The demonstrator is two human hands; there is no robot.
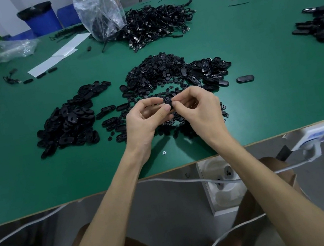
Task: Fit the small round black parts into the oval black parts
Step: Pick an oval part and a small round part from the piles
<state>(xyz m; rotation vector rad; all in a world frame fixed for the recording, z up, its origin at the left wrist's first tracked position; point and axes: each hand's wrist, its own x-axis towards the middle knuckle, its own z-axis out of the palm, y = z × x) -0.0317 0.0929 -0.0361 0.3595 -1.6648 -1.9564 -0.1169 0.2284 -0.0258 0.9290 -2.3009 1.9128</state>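
The black piece (168, 102) sits pinched between the two hands, just above the worktop (37, 176), over its middle and towards the near edge. The fingers hide most of it, so whether a round part is already seated in an oval one cannot be told. The left hand (147, 116) grips it with curled fingers and thumb; the right hand (199, 106) pinches it from the other side with thumb and forefinger.

To do this well, I would hold the oval steady in the left hand, line the round part squarely over its opening and press evenly with the right thumb, since a tilted part is likely to jam or pop out.

Loose parts lie directly under the hands. Beyond them is the heap of round parts (156, 70), with the left oval pile (70, 121) and the right oval pile (210, 71) flanking it. A cable heap (161, 22) and plastic bag (100, 13) lie towards the far edge. Nothing blocks the hands, but a dropped part would vanish among the scatter.
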